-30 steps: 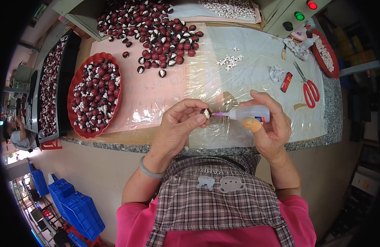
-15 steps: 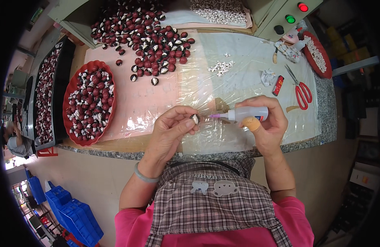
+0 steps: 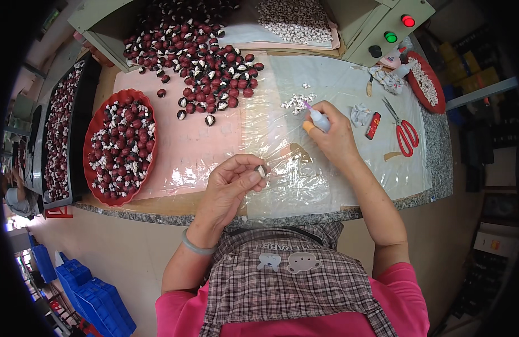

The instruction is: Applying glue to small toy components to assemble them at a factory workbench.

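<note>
Between the thumb and fingers of my left hand (image 3: 234, 182) is pinched a small round dark-and-white piece (image 3: 261, 171), held just above the plastic-covered table near its front edge. My right hand (image 3: 331, 135) grips a small translucent squeeze bottle (image 3: 319, 120) with a thin purple nozzle. Its tip points at a small pile of tiny white pieces (image 3: 296, 103); whether it touches them I cannot tell. An orange-tan covering (image 3: 311, 129) wraps one digit of my right hand. Many dark-red, black and white balls (image 3: 214, 84) lie heaped beyond my left hand.
A red scalloped basin (image 3: 152, 143) of balls and white bits stands left, beside a long black tray (image 3: 79, 129). At right lie red-handled scissors (image 3: 406, 137), a red box-like item (image 3: 373, 126), crumpled tissue (image 3: 360, 114) and a red dish (image 3: 427, 106). A metal cabinet (image 3: 377, 28) stands behind.
My right hand has carried the squeeze bottle away from my left hand, forward to the small white pile, tilting its nozzle that way. My left hand keeps the small piece, slightly lower.
</note>
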A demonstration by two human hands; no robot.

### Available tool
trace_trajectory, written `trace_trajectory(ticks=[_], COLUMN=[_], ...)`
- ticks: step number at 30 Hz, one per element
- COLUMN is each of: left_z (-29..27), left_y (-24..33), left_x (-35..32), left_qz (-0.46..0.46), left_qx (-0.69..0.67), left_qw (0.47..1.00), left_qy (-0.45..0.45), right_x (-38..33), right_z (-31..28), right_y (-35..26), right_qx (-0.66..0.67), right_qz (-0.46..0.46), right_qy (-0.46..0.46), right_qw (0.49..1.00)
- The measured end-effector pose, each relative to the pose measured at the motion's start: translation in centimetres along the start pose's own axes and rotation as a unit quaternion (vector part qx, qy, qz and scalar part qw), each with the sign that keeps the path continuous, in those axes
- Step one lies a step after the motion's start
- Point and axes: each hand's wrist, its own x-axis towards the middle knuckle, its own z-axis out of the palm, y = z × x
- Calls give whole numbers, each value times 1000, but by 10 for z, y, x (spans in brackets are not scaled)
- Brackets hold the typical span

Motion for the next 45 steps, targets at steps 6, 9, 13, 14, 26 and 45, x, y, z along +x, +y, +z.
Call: trace_trajectory(ticks=[6, 9, 13, 14, 26, 45], left_z=[-4, -6, -5, -4, 3, 2], left_y=[-1, 0, 0, 0, -1, -2], left_x=[-2, -3, -2, -2, -3, -7], left_qz=[-3, -8, -8, -8, -7, -12], left_qx=[-1, -10, -13, -13, 22, 26], left_qw=[1000, 1000, 1000, 1000, 1000, 1000], left_qy=[2, -11, -19, -22, -21, -9], right_x=[12, 11, 8, 9, 9, 24], right_z=[7, -1, -8, -8, -13, -21], right_y=[-6, -10, -13, -13, -15, -7], right_qx=[-153, -169, -165, -167, -188, -236], right_qz=[-194, -200, -135, -128, -207, -244], right_qy=[-11, -41, -119, -118, -124, -179], right_qw=[969, 964, 970, 970, 952, 923])
